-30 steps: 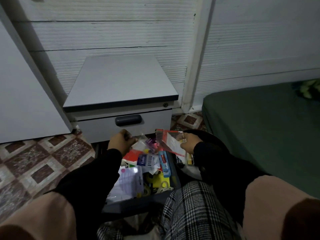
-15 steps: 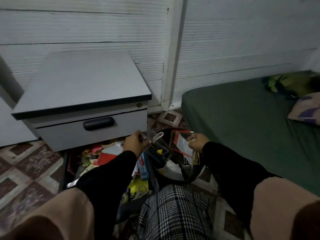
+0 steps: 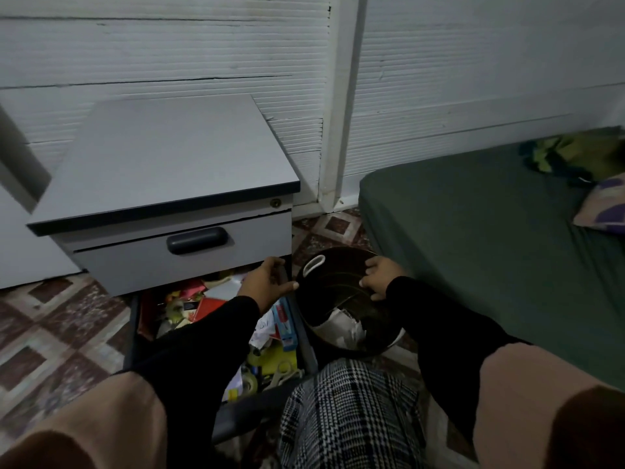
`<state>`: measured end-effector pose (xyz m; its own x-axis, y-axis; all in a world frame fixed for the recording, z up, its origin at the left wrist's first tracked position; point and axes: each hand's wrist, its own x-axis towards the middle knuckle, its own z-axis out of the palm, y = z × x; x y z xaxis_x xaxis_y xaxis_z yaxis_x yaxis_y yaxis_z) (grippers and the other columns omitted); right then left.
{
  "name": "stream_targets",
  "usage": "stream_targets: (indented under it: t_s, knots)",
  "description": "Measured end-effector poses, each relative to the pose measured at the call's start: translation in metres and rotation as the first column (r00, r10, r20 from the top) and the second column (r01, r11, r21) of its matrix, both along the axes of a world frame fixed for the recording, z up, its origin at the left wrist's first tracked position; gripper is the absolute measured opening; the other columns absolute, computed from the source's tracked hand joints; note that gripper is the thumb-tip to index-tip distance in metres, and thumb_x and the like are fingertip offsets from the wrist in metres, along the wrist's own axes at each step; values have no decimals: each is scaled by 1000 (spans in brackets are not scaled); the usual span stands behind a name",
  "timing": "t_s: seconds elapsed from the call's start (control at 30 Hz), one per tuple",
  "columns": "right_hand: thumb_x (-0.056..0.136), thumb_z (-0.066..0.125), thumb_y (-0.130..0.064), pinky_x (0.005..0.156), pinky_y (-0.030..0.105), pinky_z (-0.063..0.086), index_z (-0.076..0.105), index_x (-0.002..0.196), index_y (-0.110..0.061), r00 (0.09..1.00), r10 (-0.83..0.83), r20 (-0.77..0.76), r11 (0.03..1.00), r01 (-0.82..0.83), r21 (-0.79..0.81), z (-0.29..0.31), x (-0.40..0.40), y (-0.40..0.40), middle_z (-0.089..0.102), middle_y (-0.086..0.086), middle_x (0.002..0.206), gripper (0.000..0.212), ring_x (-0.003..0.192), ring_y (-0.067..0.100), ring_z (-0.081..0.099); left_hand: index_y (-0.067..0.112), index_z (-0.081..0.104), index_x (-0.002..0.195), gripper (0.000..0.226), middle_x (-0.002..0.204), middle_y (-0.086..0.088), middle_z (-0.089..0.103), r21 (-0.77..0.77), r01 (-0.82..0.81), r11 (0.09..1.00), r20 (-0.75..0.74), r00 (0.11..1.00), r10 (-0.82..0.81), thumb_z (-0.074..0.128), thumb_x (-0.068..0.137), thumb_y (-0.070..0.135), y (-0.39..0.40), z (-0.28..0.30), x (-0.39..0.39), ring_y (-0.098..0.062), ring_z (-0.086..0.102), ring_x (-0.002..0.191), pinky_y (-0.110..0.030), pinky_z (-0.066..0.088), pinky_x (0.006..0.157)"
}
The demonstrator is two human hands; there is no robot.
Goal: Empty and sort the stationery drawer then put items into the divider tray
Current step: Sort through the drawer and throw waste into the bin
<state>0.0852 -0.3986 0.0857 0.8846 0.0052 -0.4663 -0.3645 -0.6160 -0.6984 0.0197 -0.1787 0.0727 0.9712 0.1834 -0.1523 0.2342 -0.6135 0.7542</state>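
Observation:
The lower drawer [image 3: 306, 346] of a grey cabinet [image 3: 176, 157] stands pulled out, crammed with mixed stationery [image 3: 270, 353]: a blue pack, yellow items, tape, scissors, red and pink paper. A dark round basket [image 3: 324, 299] with a white handle sits on the floor right of the drawer, with crumpled white paper [image 3: 341, 324] inside. My left hand [image 3: 267, 284] hovers at the drawer's right wall, fingers loosely curled, thumb near the basket's rim, nothing visible in it. My right hand [image 3: 378, 279] is over the basket's far side with fingers spread and nothing in them.
The cabinet's upper drawer [image 3: 182, 252] is closed, its dark handle facing me. A green mattress [image 3: 473, 238] lies at the right with a pillow [image 3: 602, 208] and crumpled cloth. Patterned floor tiles [image 3: 61, 326] show at the left. My checked trouser leg [image 3: 348, 418] lies before the drawer.
Both hands moved from the drawer to the basket. The clear bag from my left hand and the red-and-white packet from my right are no longer held. The view swung right.

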Motion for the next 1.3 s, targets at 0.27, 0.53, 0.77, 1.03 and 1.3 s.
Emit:
stream_targets:
  t_s: [0.27,0.53,0.77,1.03,1.3]
  knots:
    - [85,60,0,84,43,55,58,113,-10,997,72,12,995,-73,72,-4,-7,46,55,6,104,29,107,29,59,8,53,122,51,113,-11,65,62,-79,995,12,997,78,75,78,20,65,4,-38,-25,62,103,-29,47,87]
    - [86,58,-1,70,35,53,58,88,-15,971,238,-5,969,-237,66,-42,-27,117,55,9,103,14,100,29,59,0,59,111,40,95,-8,64,96,-177,979,-124,974,188,76,77,13,141,-24,-90,-19,59,86,-19,39,73]
    - [83,60,1,59,23,45,57,97,-12,917,399,26,915,-396,-76,-72,-35,148,53,0,79,19,81,21,55,9,56,124,52,120,-11,64,256,-100,961,-277,945,172,75,78,24,186,-54,-120,-24,59,111,-25,42,89]
    - [84,64,-9,96,28,44,52,127,-8,778,628,25,728,-575,-374,-105,-38,156,52,13,132,45,118,26,54,20,41,139,63,141,-6,46,447,218,867,-416,909,-14,68,83,30,191,-77,-117,-23,48,126,-26,37,99]
    - [72,79,-19,107,39,37,31,143,-18,734,675,-73,636,-629,-447,-125,-33,166,29,14,146,86,131,34,38,30,19,148,84,152,0,27,557,434,708,-539,837,-89,65,80,48,186,-91,-106,-22,32,138,-39,24,114]
